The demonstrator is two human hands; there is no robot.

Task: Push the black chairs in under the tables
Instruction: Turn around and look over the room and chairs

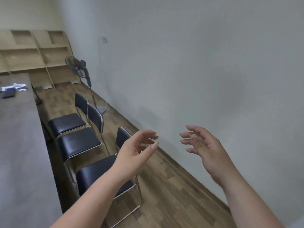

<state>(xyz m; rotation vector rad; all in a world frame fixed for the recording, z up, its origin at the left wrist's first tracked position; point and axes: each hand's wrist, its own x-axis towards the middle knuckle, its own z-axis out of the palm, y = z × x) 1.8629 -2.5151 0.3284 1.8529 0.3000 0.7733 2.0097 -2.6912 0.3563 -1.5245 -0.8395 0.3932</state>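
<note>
Three black chairs with chrome frames stand in a row along the right side of a long grey table (pixel 19 145). The nearest chair (pixel 97 171) has its seat partly under the table edge and its backrest behind my left hand. The middle chair (pixel 79 142) and the far chair (pixel 65 122) stand further along, seats facing the table. My left hand (pixel 134 153) hovers open in the air above the nearest chair's backrest, fingers curled and apart. My right hand (pixel 202 145) is raised to the right in front of the wall, open, holding nothing.
A grey wall (pixel 197 63) runs close along the right, leaving a narrow strip of wooden floor (pixel 164 186). A standing fan (pixel 79 66) is behind the far chair. Wooden shelves (pixel 32 53) line the back. Small items (pixel 9 91) lie on the table's far end.
</note>
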